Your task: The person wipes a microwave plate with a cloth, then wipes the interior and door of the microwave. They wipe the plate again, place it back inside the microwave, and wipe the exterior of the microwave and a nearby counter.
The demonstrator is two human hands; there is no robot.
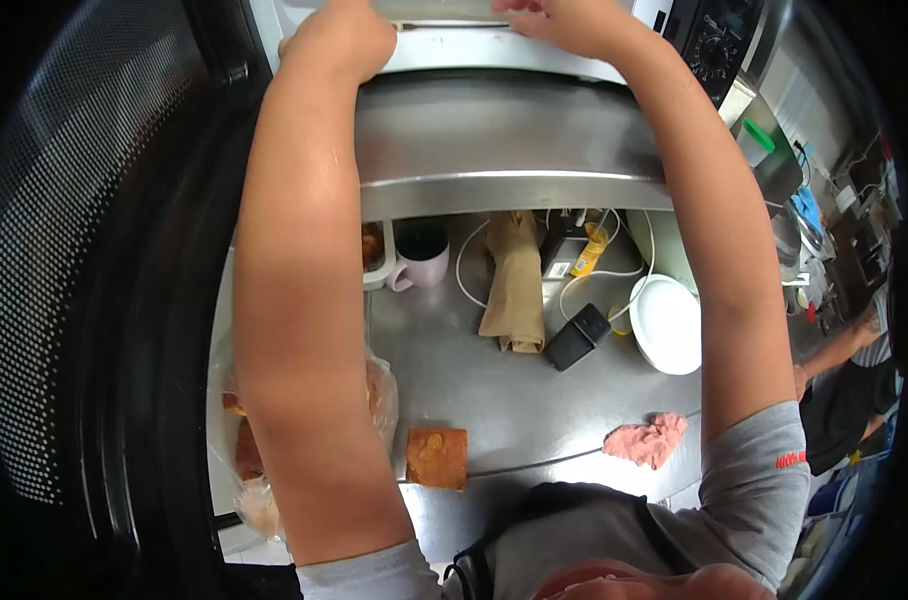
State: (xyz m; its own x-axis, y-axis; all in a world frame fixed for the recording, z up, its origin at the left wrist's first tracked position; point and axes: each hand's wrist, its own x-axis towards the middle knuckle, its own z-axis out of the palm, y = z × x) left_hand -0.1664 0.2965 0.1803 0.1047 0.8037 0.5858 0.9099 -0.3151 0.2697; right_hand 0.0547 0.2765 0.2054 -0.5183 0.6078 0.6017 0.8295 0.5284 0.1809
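Both my arms reach forward to the open front of a white microwave (454, 50) at the top of the view. My left hand (339, 40) is at the left side of the opening, back of the hand toward me, its fingers hidden. My right hand (564, 22) is over the right part of the opening, its visible fingers apart and nothing seen in them. What lies deeper inside is cut off by the frame. The black mesh microwave door (104, 170) stands swung out to the left. A dial panel (714, 50) is at the right.
Under the steel shelf (504, 130) are a pink mug (421, 262), a brown paper bag (516, 290), a black device (578, 338), white cables and a white bowl (667, 325). Nearer lie a brown bread piece (437, 457), bagged bread (249, 450) and a pink cloth (649, 440). Another person's arm (839, 345) shows at right.
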